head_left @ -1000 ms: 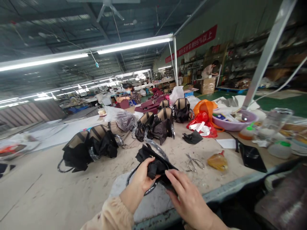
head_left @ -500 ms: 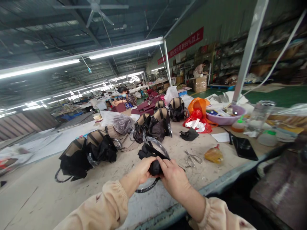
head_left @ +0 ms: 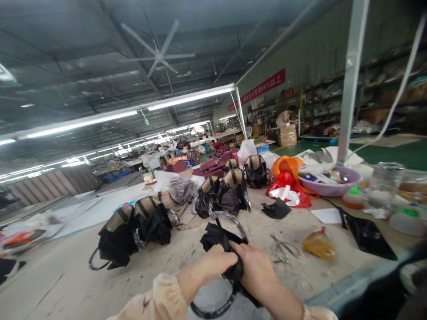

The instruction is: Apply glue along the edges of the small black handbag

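Observation:
A black bag [head_left: 212,237] with plastic-wrapped loop handles lies on the table in front of me. My left hand [head_left: 217,263] is closed on its dark fabric, thumb pointing right. From the other side, my right hand [head_left: 256,268] grips the same bag, its fingers close to the left thumb. One handle [head_left: 230,218] arches beyond my hands, and another handle [head_left: 213,312] curves toward me below them. My fingers cover the middle of the bag. Scissors [head_left: 284,249] lie on the table just right of my right hand.
Black bags with tan insides stand at left [head_left: 118,235] and farther back [head_left: 230,195]. Rightward are a yellow glue pouch [head_left: 319,244], a black tray [head_left: 370,235], a purple basin [head_left: 330,189] and a metal post [head_left: 353,84]. A person [head_left: 285,118] works in the background.
My view has tilted up and shifted left, so the table contents sit lower and farther right. Both hands stay on the bag; the left hand now lies more over its top.

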`<move>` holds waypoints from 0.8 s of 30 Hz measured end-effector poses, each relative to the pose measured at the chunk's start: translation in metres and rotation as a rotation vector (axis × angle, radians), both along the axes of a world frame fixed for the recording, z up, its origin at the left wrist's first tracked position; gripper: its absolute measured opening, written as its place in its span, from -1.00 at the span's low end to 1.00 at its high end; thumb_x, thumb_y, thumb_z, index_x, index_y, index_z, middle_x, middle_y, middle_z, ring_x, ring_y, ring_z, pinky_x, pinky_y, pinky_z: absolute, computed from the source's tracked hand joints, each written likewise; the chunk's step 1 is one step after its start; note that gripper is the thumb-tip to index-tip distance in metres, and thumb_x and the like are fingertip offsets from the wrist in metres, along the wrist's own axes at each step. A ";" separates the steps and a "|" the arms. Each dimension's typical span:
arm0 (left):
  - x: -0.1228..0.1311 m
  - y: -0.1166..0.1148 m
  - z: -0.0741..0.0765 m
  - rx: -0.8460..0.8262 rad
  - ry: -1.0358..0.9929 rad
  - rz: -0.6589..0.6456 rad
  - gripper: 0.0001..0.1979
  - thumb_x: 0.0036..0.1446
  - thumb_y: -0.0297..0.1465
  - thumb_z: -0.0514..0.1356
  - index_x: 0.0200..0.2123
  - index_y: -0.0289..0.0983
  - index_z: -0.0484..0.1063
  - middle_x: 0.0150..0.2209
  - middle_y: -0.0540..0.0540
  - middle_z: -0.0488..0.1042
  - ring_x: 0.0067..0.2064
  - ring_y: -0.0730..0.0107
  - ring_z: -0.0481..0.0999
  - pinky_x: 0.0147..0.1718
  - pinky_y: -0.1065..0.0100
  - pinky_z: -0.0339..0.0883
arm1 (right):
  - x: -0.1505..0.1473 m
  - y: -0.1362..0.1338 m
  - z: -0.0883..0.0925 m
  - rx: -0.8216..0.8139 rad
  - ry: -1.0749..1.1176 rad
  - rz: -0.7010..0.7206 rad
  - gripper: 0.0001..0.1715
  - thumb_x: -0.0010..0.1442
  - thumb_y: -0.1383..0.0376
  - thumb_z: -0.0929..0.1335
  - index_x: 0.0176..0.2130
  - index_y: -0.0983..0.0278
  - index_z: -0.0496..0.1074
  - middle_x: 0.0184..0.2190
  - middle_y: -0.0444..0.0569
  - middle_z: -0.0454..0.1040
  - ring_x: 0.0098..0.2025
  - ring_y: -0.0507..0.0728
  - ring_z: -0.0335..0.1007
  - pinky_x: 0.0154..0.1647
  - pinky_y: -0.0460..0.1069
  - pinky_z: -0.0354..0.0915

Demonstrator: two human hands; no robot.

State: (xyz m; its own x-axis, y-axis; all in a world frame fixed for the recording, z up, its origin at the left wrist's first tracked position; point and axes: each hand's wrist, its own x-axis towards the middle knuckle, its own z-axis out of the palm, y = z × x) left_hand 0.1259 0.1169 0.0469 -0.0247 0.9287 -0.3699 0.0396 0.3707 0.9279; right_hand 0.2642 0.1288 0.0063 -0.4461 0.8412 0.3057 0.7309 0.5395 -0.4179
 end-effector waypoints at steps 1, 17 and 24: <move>0.000 0.000 0.002 0.012 0.132 -0.065 -0.76 -0.10 -0.63 0.23 -0.69 -0.25 0.39 -0.71 0.05 0.25 -0.63 0.47 0.17 -0.66 0.39 -0.06 | 0.001 0.002 0.000 -0.004 0.021 0.013 -0.43 0.03 0.44 0.34 0.06 0.17 0.46 -0.26 -0.01 0.56 -0.15 0.25 0.43 -0.17 0.04 0.31; -0.025 -0.015 -0.008 0.660 0.969 -0.382 -0.02 -0.34 -0.35 0.48 0.22 -0.25 0.23 0.20 -0.31 0.27 0.20 -0.13 0.23 0.22 0.04 0.08 | 0.004 0.024 0.017 -0.086 0.124 0.094 -0.59 -0.05 0.58 0.25 -0.29 0.24 0.52 -0.28 0.03 0.58 -0.17 0.22 0.49 -0.17 0.01 0.29; -0.023 0.022 -0.031 0.700 0.844 -0.233 -0.52 -0.19 -0.54 0.31 -0.10 -0.21 0.48 -0.16 -0.23 0.50 -0.07 -0.08 0.43 0.01 0.04 0.24 | -0.001 0.028 0.016 -0.175 0.217 0.023 -0.69 -0.16 0.51 0.36 -0.33 0.27 0.49 -0.32 0.03 0.57 -0.20 0.23 0.48 -0.19 0.01 0.29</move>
